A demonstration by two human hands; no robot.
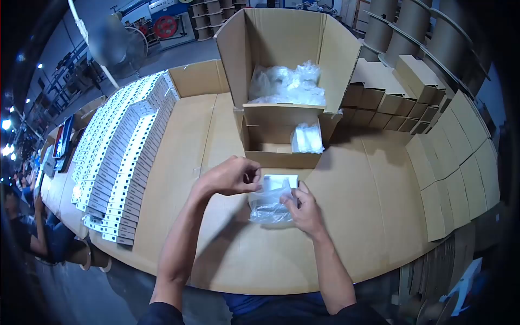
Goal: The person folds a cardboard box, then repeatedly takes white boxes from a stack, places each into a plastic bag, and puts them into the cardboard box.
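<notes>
A clear plastic bag (265,211) with a small white box (281,180) partly inside it is in front of me, over the cardboard-covered table. My right hand (304,208) grips the bag and box at their right side, thumb across the front. At the upper left of the bag, my left hand (234,176) is curled, its fingertips pinched at the film's edge. Just beyond the hands stands an open carton (281,160) with a wrapped white bundle (307,139) in its right end.
A tall open carton (287,38) behind holds crumpled clear plastic bags (290,84). Long rows of white labelled boxes (116,157) fill the left side. Brown cartons (455,162) are stacked along the right and back right (390,97). A person (38,227) sits at far left.
</notes>
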